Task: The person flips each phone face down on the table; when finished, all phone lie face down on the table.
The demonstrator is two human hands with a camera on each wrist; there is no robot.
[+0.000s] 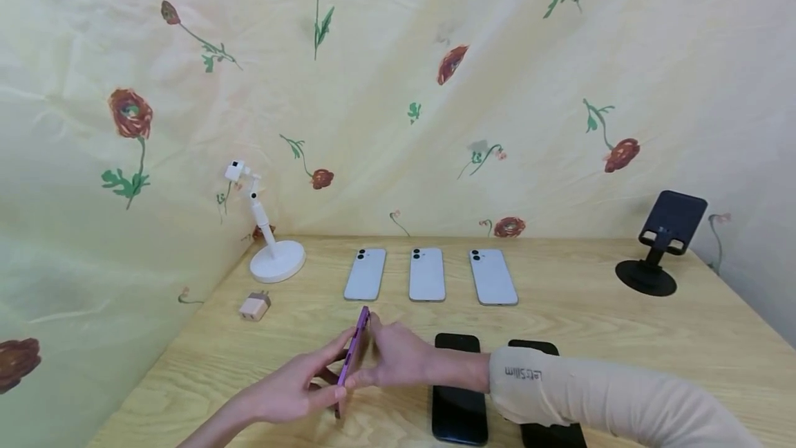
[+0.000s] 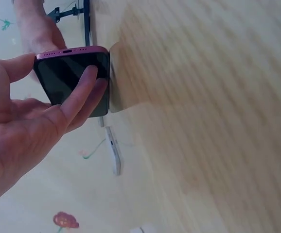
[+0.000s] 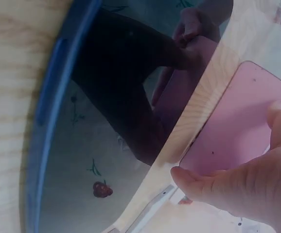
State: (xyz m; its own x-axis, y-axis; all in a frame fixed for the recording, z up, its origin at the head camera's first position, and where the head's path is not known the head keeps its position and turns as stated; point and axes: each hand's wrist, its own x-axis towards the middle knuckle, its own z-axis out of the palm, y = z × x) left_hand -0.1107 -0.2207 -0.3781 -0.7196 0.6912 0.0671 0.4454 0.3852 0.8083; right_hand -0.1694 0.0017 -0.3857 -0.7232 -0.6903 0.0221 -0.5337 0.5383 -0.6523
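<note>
A pink phone (image 1: 353, 355) stands on its long edge, tilted, between my two hands. My left hand (image 1: 289, 382) holds it from the left. In the left wrist view, two fingers (image 2: 84, 90) lie across its dark screen and the thumb touches the bottom corner. From the other side my right hand (image 1: 401, 355) grips the phone, thumb near the lower end and fingers near the upper end. The pink back (image 3: 240, 121) faces the right palm in the right wrist view. Under the right forearm lies a black phone (image 1: 459, 410), screen up.
Three white phones (image 1: 426, 275) lie in a row near the back. A second dark phone (image 1: 550, 434) is partly hidden by the right sleeve. At left are a white stand (image 1: 278, 261) and a charger plug (image 1: 255, 305); a black phone stand (image 1: 647, 276) is at right.
</note>
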